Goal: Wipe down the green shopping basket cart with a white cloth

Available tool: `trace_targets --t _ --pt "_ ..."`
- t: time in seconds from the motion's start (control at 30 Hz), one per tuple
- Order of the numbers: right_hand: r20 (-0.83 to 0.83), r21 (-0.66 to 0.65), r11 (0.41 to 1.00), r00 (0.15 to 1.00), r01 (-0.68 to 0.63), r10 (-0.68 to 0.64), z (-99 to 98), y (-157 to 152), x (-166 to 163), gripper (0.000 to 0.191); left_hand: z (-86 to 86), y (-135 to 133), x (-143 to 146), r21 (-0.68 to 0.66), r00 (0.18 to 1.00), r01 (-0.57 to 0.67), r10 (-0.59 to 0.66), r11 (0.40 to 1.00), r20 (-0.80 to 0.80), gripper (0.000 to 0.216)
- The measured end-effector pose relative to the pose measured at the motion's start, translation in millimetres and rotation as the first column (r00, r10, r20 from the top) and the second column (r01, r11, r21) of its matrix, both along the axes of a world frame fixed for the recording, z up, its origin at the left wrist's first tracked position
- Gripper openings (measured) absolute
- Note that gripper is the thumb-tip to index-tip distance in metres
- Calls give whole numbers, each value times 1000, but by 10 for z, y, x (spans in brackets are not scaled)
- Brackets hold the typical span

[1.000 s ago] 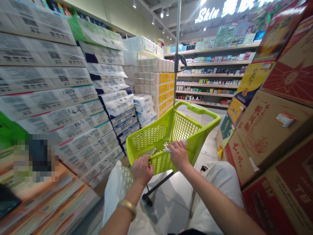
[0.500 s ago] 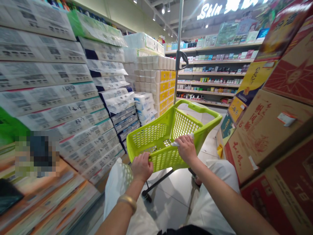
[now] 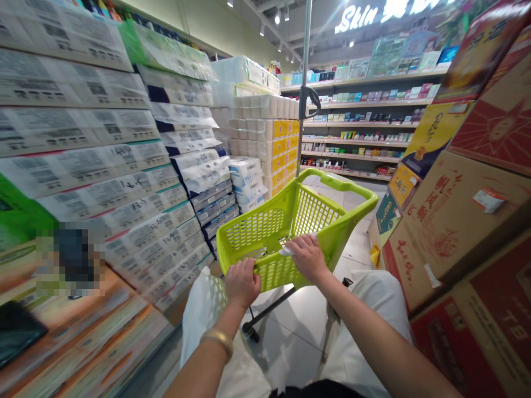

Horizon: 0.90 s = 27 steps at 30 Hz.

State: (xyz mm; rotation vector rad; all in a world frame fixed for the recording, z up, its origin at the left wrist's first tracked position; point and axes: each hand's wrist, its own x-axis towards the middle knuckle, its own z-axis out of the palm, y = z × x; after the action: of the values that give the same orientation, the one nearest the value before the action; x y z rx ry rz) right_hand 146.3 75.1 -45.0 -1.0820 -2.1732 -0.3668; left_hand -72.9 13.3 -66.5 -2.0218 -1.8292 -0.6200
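In front of me stands a lime-green shopping cart (image 3: 282, 271) with perforated plastic sides, turned at an angle between my knees. My left hand (image 3: 243, 282) grips the near rim toward its left corner, fingers curled over the edge. Further right on the same rim, my right hand (image 3: 307, 257) is closed over a white cloth or tissue (image 3: 287, 251), pressed against the rim. Most of that white piece is hidden under the fingers. A metal pole (image 3: 305, 50) with a dark grip rises behind the cart's far left side.
Stacked wrapped paper packs (image 3: 83, 132) line the left. Cardboard cartons (image 3: 468, 215) are piled close on the right. Shelves of small boxed goods (image 3: 360, 121) cross the back. Tiled floor (image 3: 286, 326) shows beneath the cart, near a black caster (image 3: 251, 331).
My right hand has slid left along the cart's rim, taking the white cloth or tissue with it. My left hand keeps its place on the rim.
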Motion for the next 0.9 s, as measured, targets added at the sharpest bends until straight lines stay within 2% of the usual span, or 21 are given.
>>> trace_targets --t 0.1,0.2,0.33,0.43,0.53,0.67,0.8,0.9 --pt "-7 20 997 998 70 -70 84 98 316 23 2 -1 11 -4 1000 -1 1 1000 7 24" --pt "-39 13 990 989 142 -142 119 120 360 21 3 0 23 -8 1000 -7 7 1000 19 24" --pt "-145 -32 975 964 222 -224 26 14 -33 19 -6 5 27 6 999 -32 32 999 25 23" --pt "-148 -28 992 981 123 -126 -82 -97 -388 20 -9 3 20 19 999 -29 28 999 24 23" --pt "-103 -34 998 993 58 -61 -114 -143 -498 19 -5 -6 10 21 1000 -16 16 1000 16 24" --pt "75 -51 998 996 -40 43 1 -41 -137 19 1 -15 1 11 1000 4 -4 1000 6 24" --pt "84 0 998 994 65 -65 160 148 421 19 4 -6 12 -1 1000 -3 3 1000 8 25" --pt "63 28 993 991 116 -118 204 228 594 22 5 10 25 -10 1000 -10 10 1000 13 25"
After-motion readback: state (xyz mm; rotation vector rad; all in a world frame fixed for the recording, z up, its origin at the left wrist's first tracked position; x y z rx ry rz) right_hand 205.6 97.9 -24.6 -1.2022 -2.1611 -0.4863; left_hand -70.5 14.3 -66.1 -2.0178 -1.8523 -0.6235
